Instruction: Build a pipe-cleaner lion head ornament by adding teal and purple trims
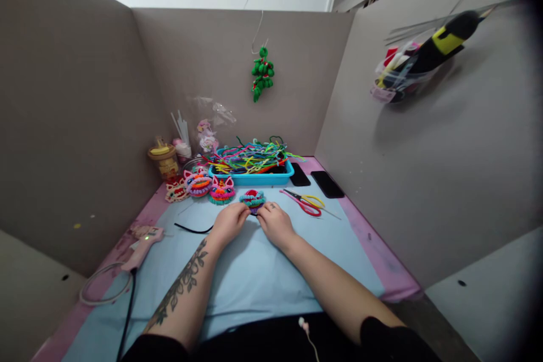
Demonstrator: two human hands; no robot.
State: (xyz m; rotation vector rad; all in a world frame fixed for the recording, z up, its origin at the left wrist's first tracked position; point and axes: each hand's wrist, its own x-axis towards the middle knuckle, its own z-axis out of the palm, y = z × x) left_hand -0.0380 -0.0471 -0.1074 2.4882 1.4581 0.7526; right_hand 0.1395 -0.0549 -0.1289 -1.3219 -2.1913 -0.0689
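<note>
A small pipe-cleaner figure [253, 198] in teal, red and purple sits between my hands, near the middle of the table. My left hand [231, 220] is closed in a pinch at its lower left edge. From under that hand a black pipe cleaner [193, 230] runs out to the left, and a short dark piece shows between my fingertips. With its fingers closed, my right hand [275, 223] grips the figure's lower right side. My fingers hide the underside of the figure.
Finished pipe-cleaner animal heads [222, 189] sit left of my hands. Behind is a blue tray [254, 179] of loose pipe cleaners. Scissors [307, 203] and two phones [327, 184] lie right; a pink glue gun [144, 246] with cable lies left. Grey partitions [203, 68] enclose the table.
</note>
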